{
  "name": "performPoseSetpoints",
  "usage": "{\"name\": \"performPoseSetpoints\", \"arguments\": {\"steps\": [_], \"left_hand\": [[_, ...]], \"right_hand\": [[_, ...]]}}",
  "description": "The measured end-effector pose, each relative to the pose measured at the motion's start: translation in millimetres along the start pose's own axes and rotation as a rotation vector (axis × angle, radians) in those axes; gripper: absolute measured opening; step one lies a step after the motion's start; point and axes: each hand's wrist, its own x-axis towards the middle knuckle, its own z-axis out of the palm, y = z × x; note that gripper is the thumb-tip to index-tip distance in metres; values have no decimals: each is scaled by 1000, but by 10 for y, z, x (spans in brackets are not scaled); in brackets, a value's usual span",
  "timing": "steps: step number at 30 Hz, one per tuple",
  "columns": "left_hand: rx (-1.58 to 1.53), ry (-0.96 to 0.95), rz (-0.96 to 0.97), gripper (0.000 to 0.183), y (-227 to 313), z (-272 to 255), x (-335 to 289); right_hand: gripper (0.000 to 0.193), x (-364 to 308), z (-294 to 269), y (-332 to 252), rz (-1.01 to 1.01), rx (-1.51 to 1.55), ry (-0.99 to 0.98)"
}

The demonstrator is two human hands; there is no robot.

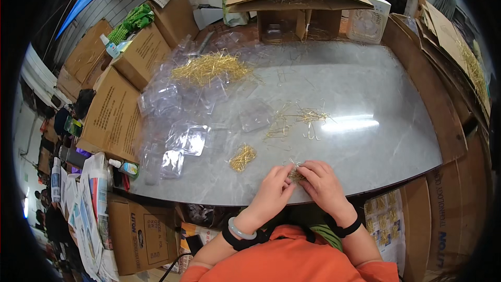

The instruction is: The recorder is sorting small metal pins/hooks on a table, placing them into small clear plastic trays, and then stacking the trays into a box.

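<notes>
My left hand (272, 192) and my right hand (323, 184) meet at the near edge of a grey marble-look table (365, 94). Together they pinch a small bundle of thin gold wire hooks (296, 174). Just left of my hands lies a small packed bundle of the same hooks (243, 157). Loose hooks (302, 119) are scattered in the middle of the table. A big heap of hooks (209, 68) rests at the far left on clear plastic. Clear plastic blister packs (189, 140) lie to the left.
Brown cardboard boxes (112, 109) line the table's left side. An open carton (292, 0) with more hooks on top stands at the back, a white fan (368, 21) beside it. Flattened cardboard (449, 36) leans on the right. Newspapers (86, 203) sit at lower left.
</notes>
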Motion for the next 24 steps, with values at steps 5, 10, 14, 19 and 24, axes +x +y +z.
{"name": "performPoseSetpoints", "arguments": {"steps": [5,10,14,19,24], "left_hand": [[292,66,186,58,-58,-171,-43],[450,9,191,63,-74,-260,43],[513,15,244,62,-76,-224,90],[543,-28,247,54,-79,-296,162],[362,-99,112,40,-23,-242,172]], "right_hand": [[49,38,-48,-80,41,5,58],[48,56,-104,-112,30,-33,21],[52,-9,-6,109,-94,49,-70],[58,36,-65,-71,27,40,-34],[63,125,-124,-138,-20,-77,-44]]}}
